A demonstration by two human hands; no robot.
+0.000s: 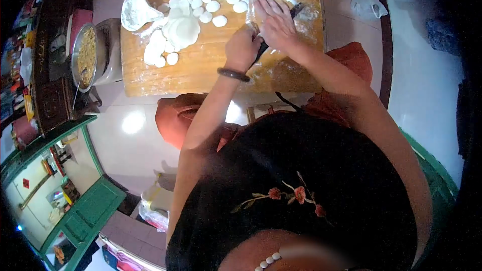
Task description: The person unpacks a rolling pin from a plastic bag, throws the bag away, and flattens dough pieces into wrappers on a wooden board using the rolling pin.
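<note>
My left hand (243, 48), with a dark bracelet at its wrist, is closed round one end of a dark stick-like tool (263, 50) over the wooden board (211, 70). Spread and flat, my right hand (276, 22) rests on the floured part of the board, across the tool, whose far end shows beyond the fingers. What lies under that palm is hidden. To the left of my hands are several small round dough pieces (219, 20) and a pile of flat dough rounds (182, 30).
A white scoop-shaped container (136, 13) with flour lies at the board's upper left. Left of the board stands a metal bowl (86, 57) of chopped filling with a utensil in it. A plastic bag (368, 4) is on the floor at the right.
</note>
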